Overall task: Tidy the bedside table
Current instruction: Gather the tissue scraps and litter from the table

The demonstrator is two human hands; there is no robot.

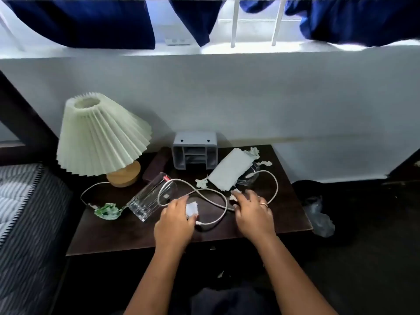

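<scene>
dark wood makes up the tabletop (127,233), with a white wall behind it. near the front edge, a small white paper ball (191,209) sits in the left hand (176,220), whose fingers curl around it. just to its right, the right hand (252,212) lies flat, fingers spread, reaching for a white scrap (234,193) beside the looped cord (213,194). both arms come in from the near side, palms down. to do this well, pinch each scrap gently and lift it clear of the cord, so nothing gets dragged. more scraps (255,153) lie far right, by a folded tissue (229,169). a glass (150,197) lies tipped over on the left, near the lamp (100,135) and a green wrapper (106,211).
</scene>
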